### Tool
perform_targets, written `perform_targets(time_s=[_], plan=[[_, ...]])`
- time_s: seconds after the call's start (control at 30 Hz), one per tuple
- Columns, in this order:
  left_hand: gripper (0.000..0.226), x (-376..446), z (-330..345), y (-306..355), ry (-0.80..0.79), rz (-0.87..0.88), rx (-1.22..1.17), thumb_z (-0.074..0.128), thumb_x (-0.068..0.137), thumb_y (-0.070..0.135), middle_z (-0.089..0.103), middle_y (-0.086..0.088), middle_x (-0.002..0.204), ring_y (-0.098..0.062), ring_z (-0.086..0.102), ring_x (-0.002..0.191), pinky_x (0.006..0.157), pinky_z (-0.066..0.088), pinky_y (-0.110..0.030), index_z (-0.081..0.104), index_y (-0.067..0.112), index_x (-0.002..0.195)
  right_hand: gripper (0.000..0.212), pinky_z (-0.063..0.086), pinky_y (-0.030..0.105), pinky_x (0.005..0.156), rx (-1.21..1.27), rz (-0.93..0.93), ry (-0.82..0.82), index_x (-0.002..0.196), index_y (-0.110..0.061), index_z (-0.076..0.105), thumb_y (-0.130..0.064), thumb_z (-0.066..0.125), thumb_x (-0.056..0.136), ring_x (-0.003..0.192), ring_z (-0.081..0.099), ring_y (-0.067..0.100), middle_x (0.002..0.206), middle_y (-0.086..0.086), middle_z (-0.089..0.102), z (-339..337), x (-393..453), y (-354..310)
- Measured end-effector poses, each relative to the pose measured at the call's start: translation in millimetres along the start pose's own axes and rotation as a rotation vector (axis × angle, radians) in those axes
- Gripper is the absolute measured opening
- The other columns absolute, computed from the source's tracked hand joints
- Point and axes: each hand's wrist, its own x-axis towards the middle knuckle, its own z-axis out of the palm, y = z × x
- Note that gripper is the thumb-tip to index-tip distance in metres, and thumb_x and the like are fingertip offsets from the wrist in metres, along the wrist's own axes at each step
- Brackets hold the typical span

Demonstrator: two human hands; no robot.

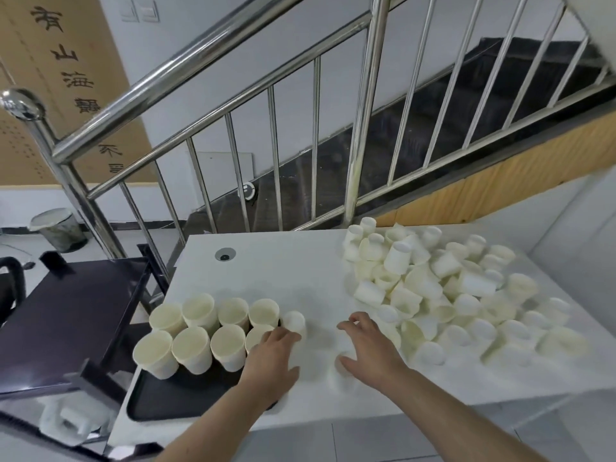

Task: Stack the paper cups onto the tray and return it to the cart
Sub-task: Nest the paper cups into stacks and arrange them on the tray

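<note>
Left hand (pixel 271 350) lies at the tray's right end, fingers curled toward an inverted paper cup (pixel 295 323) and the rightmost near-row cup; contact looks likely, but I cannot tell if it truly grips either. Right hand (pixel 365 345) hovers low over the white table (pixel 273 268), fingers spread and relaxed, holding nothing; a blurred cup shape sits just under its palm. Dark tray (pixel 173 400) lies at the near left of the table, its near half bare. On its far half stand two rows of upright cups (pixel 196 331), mouths up, four per row, packed touching. To the right, from mid-table to the far edge, a loose pile of cups (pixel 443 288) lies tumbled, some inverted, some on their sides. Left of the table sits the dark cart (pixel 73 315), its top shelf lower than the table. Beyond, a steel stair railing (pixel 213 55). Judgement: loading is underway, with most cups not yet moved. Risks: the left wrist crosses the tray close to the packed rows, so a sideways sweep could topple light cups domino-fashion; the tray's near left corner sits close to the table edge, so a push could tip it off; tall, uneven stacks may spill when the tray is carried down to the cart.
</note>
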Motion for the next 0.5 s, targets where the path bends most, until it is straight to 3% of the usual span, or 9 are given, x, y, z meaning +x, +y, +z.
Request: perform_targets(time_s=[0.27, 0.5], plan=[[0.055, 52, 1, 0, -0.056, -0.004, 0.246, 0.054, 0.088, 0.031, 0.037, 0.007, 0.142, -0.019, 0.038, 0.129, 0.101, 0.030, -0.036, 0.036, 0.028, 0.140, 0.058, 0.047, 0.025, 0.091, 0.023, -0.005, -0.052, 0.142, -0.024, 0.038, -0.031, 0.061, 0.089, 0.129, 0.037, 0.012, 0.142, -0.004, 0.027, 4, 26, 20], [0.052, 113, 14, -15, -0.143, 0.111, 0.403, 0.057, 0.086, 0.029, 0.040, 0.000, 0.137, -0.023, 0.040, 0.126, 0.102, 0.022, -0.041, 0.040, 0.023, 0.134, 0.056, 0.046, 0.024, 0.092, 0.022, 0.049, -0.140, 0.141, -0.023, 0.040, -0.030, 0.060, 0.090, 0.128, 0.037, 0.012, 0.142, -0.004, 0.028, 12, 59, 32]])
